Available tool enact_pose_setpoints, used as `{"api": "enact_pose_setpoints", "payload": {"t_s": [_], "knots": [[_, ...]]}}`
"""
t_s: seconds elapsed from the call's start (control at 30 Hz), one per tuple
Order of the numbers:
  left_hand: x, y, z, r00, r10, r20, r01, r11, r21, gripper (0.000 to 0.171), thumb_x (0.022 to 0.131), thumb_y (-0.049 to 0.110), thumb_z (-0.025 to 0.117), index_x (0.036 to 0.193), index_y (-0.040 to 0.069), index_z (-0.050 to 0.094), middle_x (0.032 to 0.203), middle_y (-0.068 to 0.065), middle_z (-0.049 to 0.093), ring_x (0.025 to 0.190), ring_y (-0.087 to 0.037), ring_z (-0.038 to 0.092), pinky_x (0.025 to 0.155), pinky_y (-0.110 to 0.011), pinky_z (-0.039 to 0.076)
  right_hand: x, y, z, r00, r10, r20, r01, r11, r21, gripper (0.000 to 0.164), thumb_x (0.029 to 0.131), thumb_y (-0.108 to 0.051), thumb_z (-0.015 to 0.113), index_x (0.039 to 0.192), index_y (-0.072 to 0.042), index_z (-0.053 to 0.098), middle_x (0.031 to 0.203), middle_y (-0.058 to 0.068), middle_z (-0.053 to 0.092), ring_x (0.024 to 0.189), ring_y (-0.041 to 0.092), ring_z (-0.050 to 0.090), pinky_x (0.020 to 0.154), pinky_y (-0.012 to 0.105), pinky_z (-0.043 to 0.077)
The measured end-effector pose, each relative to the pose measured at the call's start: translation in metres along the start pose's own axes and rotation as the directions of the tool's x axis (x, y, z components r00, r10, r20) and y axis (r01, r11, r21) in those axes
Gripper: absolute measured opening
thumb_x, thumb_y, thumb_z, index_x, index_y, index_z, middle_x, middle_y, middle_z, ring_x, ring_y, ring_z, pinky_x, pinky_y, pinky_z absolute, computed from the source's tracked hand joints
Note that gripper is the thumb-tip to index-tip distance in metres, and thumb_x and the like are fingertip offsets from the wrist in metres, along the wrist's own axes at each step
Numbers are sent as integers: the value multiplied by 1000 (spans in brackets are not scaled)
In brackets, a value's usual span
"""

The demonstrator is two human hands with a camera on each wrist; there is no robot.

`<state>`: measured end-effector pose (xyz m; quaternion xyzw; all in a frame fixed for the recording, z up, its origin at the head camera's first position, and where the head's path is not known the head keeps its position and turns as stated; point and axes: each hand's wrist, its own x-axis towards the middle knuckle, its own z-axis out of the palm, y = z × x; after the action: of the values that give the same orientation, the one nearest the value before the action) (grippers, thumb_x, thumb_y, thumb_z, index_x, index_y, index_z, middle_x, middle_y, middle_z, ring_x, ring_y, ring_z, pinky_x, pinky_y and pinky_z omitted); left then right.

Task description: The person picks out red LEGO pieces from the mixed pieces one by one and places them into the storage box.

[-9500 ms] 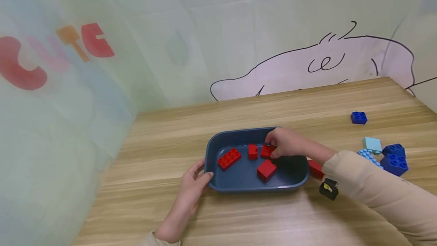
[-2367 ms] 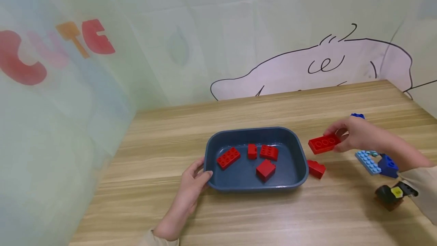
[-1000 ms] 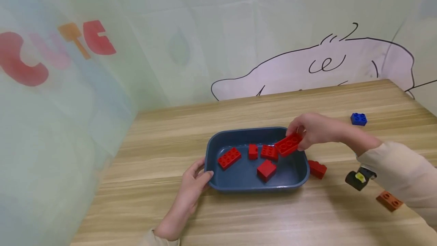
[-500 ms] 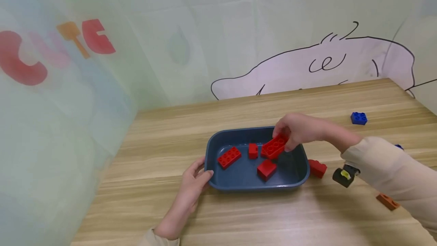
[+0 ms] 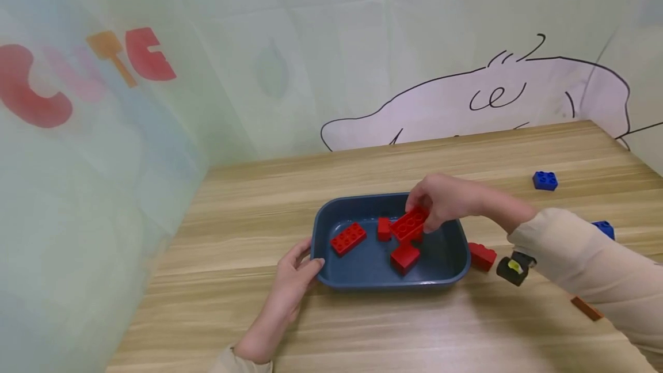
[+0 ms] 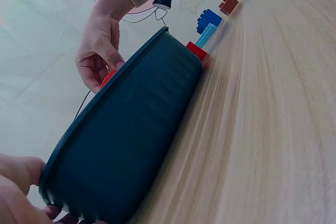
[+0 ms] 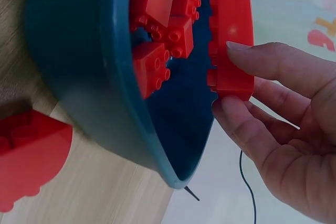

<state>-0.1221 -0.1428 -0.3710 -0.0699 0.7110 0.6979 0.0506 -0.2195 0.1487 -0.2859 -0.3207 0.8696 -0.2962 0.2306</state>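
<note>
Red brick pinched by right hand over tray.

bare floor at the right end of the tray, red bricks crowding its left.

Our left hand lies low at our left, thumb and curled fingers closed in a grip, the wrist straight and the cuff just showing. Our right arm, sleeved to the wrist, reaches forward and across; our right hand pinches with thumb above and fingers beneath.
</note>
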Motion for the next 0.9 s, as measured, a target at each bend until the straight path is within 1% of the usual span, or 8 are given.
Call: {"api": "enact_pose_setpoints", "payload": {"t_s": [0.33,0.47,0.73,0.9], "knots": [[0,-1,0,1000,-2,-4,2,1000,-1,50,87,-3,50,136,-8,38,135,-25,43,111,-31,55,83,-35,52,11,-5,7,1000,-27,-3,27,999,-20,31,71,-1,76,100,-4,65,88,2,65,74,16,58,66,27,54],[1,-1,1,1000,-5,-7,5,1000,-1,51,87,-3,50,136,-8,38,135,-25,42,113,-32,53,83,-36,52,16,-8,11,1000,-23,7,23,1000,-7,31,72,1,75,101,-4,66,88,3,65,75,16,59,66,27,54],[0,-1,1,1000,-6,-6,6,1000,-6,51,87,-3,50,136,-8,38,136,-25,42,114,-33,52,83,-35,52,26,-17,20,1000,-2,19,2,999,-37,32,73,-1,75,102,-7,67,89,2,64,77,16,58,65,26,53],[0,-1,1,1000,0,-9,0,1000,-9,50,87,-3,50,135,-8,38,135,-26,42,115,-33,52,83,-34,52,32,-19,27,1000,-15,15,16,999,-42,31,72,-3,76,102,-8,67,90,1,64,77,16,57,65,26,53]]}}
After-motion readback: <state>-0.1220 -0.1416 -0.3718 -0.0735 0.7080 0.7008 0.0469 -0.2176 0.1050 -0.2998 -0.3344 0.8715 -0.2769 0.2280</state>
